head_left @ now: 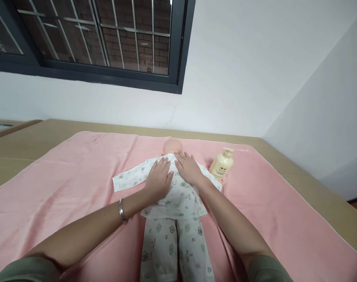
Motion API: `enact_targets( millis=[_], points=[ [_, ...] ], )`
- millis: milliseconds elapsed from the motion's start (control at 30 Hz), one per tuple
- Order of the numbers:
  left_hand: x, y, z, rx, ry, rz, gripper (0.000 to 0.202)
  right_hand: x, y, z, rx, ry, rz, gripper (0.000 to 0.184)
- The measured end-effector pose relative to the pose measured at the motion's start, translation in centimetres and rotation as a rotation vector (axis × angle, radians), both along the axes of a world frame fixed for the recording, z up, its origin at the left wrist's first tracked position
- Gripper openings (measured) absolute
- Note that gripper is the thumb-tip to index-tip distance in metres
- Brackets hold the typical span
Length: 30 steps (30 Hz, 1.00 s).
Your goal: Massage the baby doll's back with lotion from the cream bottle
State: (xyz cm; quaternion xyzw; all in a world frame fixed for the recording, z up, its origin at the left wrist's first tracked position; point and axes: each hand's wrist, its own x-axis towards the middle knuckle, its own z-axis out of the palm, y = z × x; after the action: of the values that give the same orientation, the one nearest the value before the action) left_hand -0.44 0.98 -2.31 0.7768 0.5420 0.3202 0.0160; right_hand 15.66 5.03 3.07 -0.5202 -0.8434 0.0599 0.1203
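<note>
A baby doll (172, 146) lies on a pink blanket, its bald head towards the wall. It wears a white patterned long-sleeved top (178, 203) and matching trousers (161, 246). My left hand (159, 178) rests flat on the left part of the top, near the shoulder, with the fingers stretched out. On the upper right part of the top lies my right hand (188, 167), flat, its fingertips close to the doll's neck. Neither hand holds anything. The doll's face is not visible, and my right forearm covers part of the right sleeve.
A pale yellow pump bottle (222, 164) stands tilted beside the right sleeve. The pink blanket (87, 172) has some folds and covers a tan surface (17, 156). Behind are a white wall (231, 78) and a dark-framed window (178, 51) with bars.
</note>
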Motion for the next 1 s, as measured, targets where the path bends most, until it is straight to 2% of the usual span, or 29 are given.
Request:
enact_targets(
  millis=[133, 200, 300, 433, 533, 633, 767, 867, 1000],
  points=[
    [0.0, 3.0, 2.1, -0.131, -0.038, -0.001, 0.054, -1.6, -3.4, -0.1, 0.105, -0.060, 0.063, 0.053],
    [-0.1, 3.8, 2.5, -0.156, -0.038, -0.034, 0.055, -2.0, -4.3, -0.1, 0.137, -0.052, 0.095, 0.053],
    [-0.4, 3.0, 1.8, -0.104, -0.007, -0.059, 0.056, -1.6, -3.3, 0.0, 0.089, -0.001, 0.030, 0.051],
    [-0.5, -0.2, 0.3, -0.025, 0.029, -0.092, 0.058, -0.4, -0.2, -0.4, -0.006, 0.049, -0.066, 0.054],
    [-0.2, -1.4, 0.3, -0.029, 0.002, -0.063, 0.059, -0.4, 0.2, -0.8, -0.006, 0.058, -0.108, 0.055],
    [0.3, -0.5, 1.4, -0.096, -0.068, 0.009, 0.056, -1.3, -1.4, -1.2, 0.032, 0.025, -0.143, 0.056],
    [0.8, 1.7, 2.4, -0.149, -0.127, 0.027, 0.055, -2.4, -3.6, -1.5, 0.131, 0.021, -0.087, 0.053],
    [1.1, 1.9, 1.7, -0.081, -0.142, 0.041, 0.053, -2.1, -2.9, -1.6, 0.109, 0.065, -0.082, 0.052],
    [1.4, 0.6, 0.2, -0.009, -0.130, 0.057, 0.051, -0.5, 0.4, -1.3, 0.009, 0.133, -0.092, 0.053]
  ],
)
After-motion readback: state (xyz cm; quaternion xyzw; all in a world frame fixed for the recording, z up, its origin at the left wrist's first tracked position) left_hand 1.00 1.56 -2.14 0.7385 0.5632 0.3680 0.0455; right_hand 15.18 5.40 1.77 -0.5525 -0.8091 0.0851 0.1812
